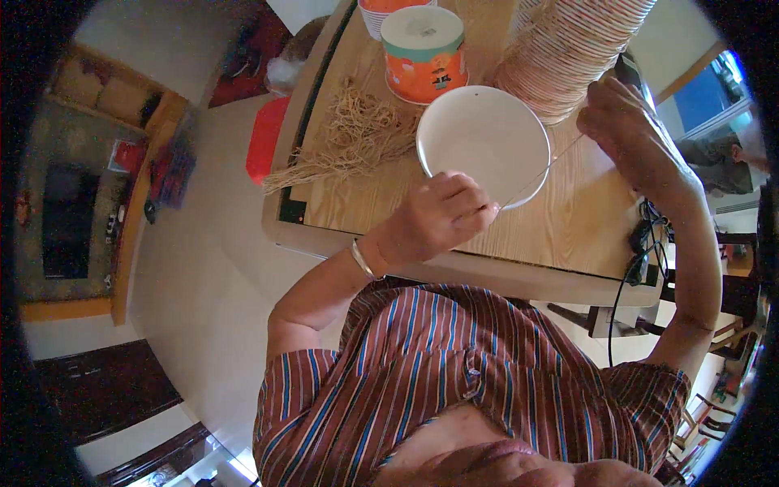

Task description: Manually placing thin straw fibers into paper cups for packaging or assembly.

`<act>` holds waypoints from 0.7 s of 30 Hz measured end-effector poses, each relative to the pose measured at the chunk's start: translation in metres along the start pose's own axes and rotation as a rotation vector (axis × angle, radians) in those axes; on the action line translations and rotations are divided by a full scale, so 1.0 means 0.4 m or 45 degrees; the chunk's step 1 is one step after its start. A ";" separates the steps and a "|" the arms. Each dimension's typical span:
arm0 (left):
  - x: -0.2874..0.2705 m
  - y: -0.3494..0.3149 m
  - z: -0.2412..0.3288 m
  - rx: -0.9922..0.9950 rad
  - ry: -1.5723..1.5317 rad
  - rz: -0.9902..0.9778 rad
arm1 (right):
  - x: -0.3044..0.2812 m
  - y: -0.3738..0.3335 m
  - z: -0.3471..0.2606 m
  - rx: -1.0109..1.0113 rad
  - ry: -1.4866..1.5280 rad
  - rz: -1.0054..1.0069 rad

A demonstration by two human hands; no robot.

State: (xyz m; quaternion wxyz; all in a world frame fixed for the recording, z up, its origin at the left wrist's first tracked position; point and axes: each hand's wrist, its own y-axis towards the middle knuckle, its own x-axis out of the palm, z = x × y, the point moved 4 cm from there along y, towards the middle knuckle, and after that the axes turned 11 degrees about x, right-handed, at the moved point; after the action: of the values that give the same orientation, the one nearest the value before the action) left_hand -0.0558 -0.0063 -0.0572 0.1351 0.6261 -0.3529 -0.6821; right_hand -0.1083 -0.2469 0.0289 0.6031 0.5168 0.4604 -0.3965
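Observation:
My left hand (442,213) is closed in a pinch on one end of a thin string (569,148), at the near side of an open white paper bucket (479,134). My right hand (631,134) is raised to the right, fingers closed on the string's other stretch. Between the two hands the string runs taut and slanted across the bucket's right rim. Neither hand visibly grips the bucket, whose inside looks white and bare. To its left lies a loose heap of tan strings (357,134) on the wooden table (535,243).
Behind the bucket, an orange paper bucket (426,73) stands upside down, with more stacked buckets (381,15) beyond. A tall nested stack (576,53) leans at the back right. Black cables (645,235) hang over the table's right edge. A red stool (266,142) is left of the table.

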 end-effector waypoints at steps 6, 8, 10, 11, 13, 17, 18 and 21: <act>0.030 0.019 0.042 -0.055 0.001 -0.052 | 0.050 0.013 0.070 0.625 0.911 -0.036; 0.040 0.039 0.065 -0.054 0.052 -0.067 | 0.072 0.026 0.076 0.632 1.109 -0.114; 0.057 0.067 0.086 -0.115 0.115 -0.192 | 0.075 0.044 0.049 0.627 1.883 -0.047; 0.071 0.076 0.095 -0.141 0.097 -0.204 | 0.068 0.059 0.029 0.618 1.884 -0.050; 0.086 0.101 0.122 -0.204 0.101 -0.209 | 0.056 0.081 -0.003 0.654 2.370 -0.119; 0.091 0.147 0.137 -0.279 0.032 -0.183 | 0.050 0.101 0.004 0.451 2.461 -0.247; 0.079 0.155 0.135 -0.282 -0.004 -0.060 | 0.039 0.100 -0.010 0.564 2.440 -0.248; -0.018 0.146 0.087 -0.393 -0.114 0.045 | 0.023 0.080 -0.016 0.640 2.293 -0.279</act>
State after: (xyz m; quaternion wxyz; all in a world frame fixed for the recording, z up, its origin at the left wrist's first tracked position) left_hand -0.1027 -0.0326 -0.0150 0.2258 0.5606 -0.2606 -0.7529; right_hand -0.0763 -0.2357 0.0279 -0.1496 0.6978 0.7004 0.0101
